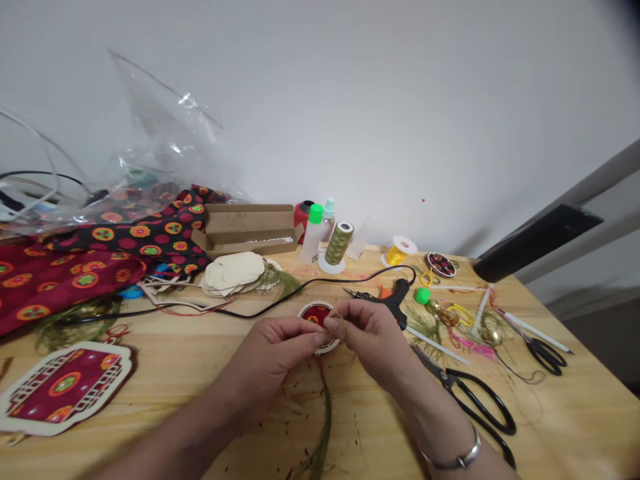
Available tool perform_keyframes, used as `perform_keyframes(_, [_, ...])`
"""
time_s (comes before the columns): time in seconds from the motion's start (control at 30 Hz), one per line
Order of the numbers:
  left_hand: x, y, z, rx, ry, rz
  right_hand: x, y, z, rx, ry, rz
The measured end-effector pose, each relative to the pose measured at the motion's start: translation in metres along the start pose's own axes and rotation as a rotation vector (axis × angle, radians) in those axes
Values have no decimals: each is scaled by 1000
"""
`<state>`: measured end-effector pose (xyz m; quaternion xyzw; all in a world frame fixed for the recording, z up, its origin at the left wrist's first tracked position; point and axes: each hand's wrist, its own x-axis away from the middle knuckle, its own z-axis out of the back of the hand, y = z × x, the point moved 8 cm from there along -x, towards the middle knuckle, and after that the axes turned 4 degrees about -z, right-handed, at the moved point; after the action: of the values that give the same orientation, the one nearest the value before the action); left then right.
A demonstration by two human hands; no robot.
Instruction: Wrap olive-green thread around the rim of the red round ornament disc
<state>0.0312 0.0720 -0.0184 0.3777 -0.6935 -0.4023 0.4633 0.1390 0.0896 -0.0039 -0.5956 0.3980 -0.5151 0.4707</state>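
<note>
My left hand [283, 347] and my right hand [373, 337] meet at the middle of the table, thumbs and fingertips pinched together. Between them is a bit of fine olive thread [341, 323], with loose strands looping around the fingertips. Just beneath the fingers lies a round ornament [315, 312] with a pale rim and dark red patterned fabric, partly hidden by both hands. A red cord and an olive tassel [326, 420] trail from it toward the front edge. Fingertips cover the exact point being gripped.
A black glue gun [397, 303] lies beyond my right hand, large scissors [467, 393] beside my right forearm. Olive thread spool [339, 241], bottles [311, 240] and an open cardboard box [250, 227] stand at the back. Left are patterned fabric [75, 267] and a finished-looking panel ornament [65, 387].
</note>
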Motion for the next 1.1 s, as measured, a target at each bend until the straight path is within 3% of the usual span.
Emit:
perform_keyframes(0.37, [-4, -9, 7, 31, 26, -5, -1, 6, 1, -73, -31, -81])
perform_keyframes(0.83, [-2, -5, 3, 23, 18, 17, 2, -7, 0, 245, 2, 138])
perform_keyframes(1.1, [-4, -5, 4, 58, 48, 4, -1, -10, 9, 403, 110, 233])
